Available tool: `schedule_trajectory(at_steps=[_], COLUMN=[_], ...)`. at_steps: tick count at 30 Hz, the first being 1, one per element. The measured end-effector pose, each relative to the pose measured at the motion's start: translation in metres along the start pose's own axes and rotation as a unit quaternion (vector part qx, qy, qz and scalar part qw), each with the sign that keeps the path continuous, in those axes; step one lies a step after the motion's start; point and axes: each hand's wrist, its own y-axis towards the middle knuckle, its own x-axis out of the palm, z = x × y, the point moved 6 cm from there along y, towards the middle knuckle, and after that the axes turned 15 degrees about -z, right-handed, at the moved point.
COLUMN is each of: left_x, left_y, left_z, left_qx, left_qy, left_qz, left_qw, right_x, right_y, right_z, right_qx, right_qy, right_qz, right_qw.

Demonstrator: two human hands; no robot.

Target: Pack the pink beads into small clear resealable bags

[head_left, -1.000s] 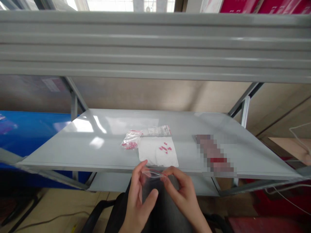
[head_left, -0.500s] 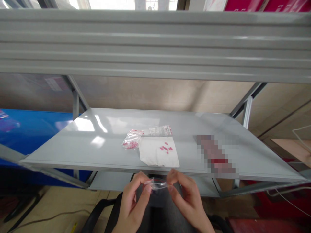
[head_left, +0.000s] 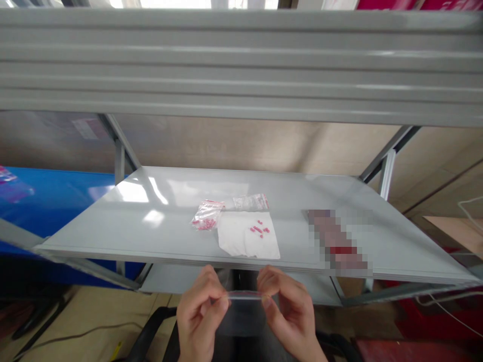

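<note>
Both of my hands hold a small clear zip bag point(head_left: 241, 314) by its red-lined top edge, just below the front edge of a grey metal shelf point(head_left: 113, 221). My left hand point(head_left: 199, 314) pinches one end and my right hand point(head_left: 289, 311) pinches the other. The bag hangs flat and looks empty. On the shelf, out of reach of my fingers, lies a white paper sheet point(head_left: 247, 236) with several small pink pieces point(head_left: 258, 229) on it. Next to it are a clear bag holding pink pieces point(head_left: 207, 216) and another clear bag point(head_left: 251, 202).
A pixelated, blurred object point(head_left: 337, 241) lies on the shelf's right side. A wide grey shelf beam point(head_left: 241, 65) crosses above. A blue surface point(head_left: 56, 206) lies at the left, and a black strap point(head_left: 151, 329) runs below.
My hands have moved lower and further apart, pulling the bag's top edge straight and level. The view has shifted slightly. The items on the shelf have not moved.
</note>
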Motion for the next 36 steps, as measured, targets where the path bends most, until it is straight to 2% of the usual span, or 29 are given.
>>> schedule_trajectory(at_steps=[3, 6, 9, 13, 16, 23, 30, 36], left_x=[-0.002, -0.006, -0.006, 0.000, 0.005, 0.007, 0.009, 0.009], left_y=[0.007, 0.015, 0.020, 0.020, 0.020, 0.020, 0.021, 0.022], left_z=[0.009, 0.020, 0.032, 0.043, 0.047, 0.055, 0.063, 0.063], left_qx=[0.022, 0.041, 0.082, 0.130, 0.148, 0.170, 0.181, 0.173], left_qy=[0.043, 0.104, 0.203, 0.297, 0.328, 0.360, 0.335, 0.343], left_qz=[-0.030, -0.048, -0.065, -0.087, -0.109, -0.124, -0.121, -0.111], left_qw=[0.998, 0.993, 0.974, 0.942, 0.927, 0.909, 0.917, 0.916], right_x=[-0.005, -0.011, -0.014, 0.000, 0.008, 0.010, 0.003, 0.002], right_y=[-0.001, -0.001, 0.003, 0.015, 0.022, 0.025, 0.024, 0.017], right_z=[-0.002, -0.004, -0.007, -0.011, -0.012, -0.014, -0.021, -0.026], right_qx=[0.001, 0.033, 0.065, 0.065, 0.076, 0.085, 0.050, 0.003], right_qy=[-0.004, -0.042, -0.099, -0.094, -0.072, -0.086, -0.095, -0.235], right_qz=[-0.003, -0.051, -0.092, -0.150, -0.166, -0.178, -0.204, -0.133], right_qw=[1.000, 0.997, 0.989, 0.982, 0.981, 0.977, 0.973, 0.963])
